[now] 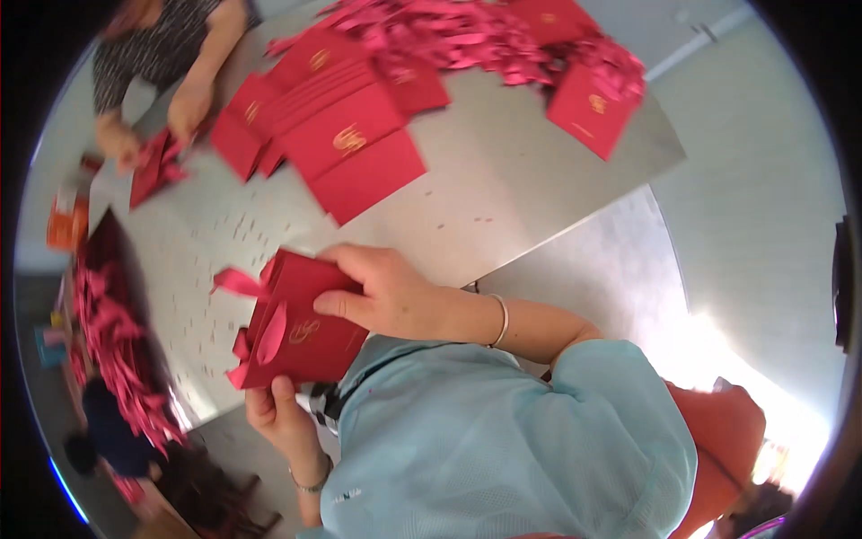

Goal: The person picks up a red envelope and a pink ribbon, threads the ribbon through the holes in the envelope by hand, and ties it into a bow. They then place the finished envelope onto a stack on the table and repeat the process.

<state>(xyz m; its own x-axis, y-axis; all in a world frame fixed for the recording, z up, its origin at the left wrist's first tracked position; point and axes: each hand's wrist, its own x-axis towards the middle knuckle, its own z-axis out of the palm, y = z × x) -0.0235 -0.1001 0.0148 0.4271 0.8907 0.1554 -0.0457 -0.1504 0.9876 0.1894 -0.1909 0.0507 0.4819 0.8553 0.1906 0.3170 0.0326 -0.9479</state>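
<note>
A red paper gift bag with a gold emblem is held up before me at the table's near edge. Pink ribbon handles hang at its left side. With thumb and fingers my right hand grips the bag's upper right part, the thumb flat on the front. Below it, my left hand pinches the bag's lower left corner. Both hands are closed on the same bag. The fingers behind it are hidden.
Overlapping red bags lie across the pale table, with a heap of pink ribbon behind. Another bag rests far right. At the far left, a co-worker's hands handle a red bag. More pink ribbons hang at left.
</note>
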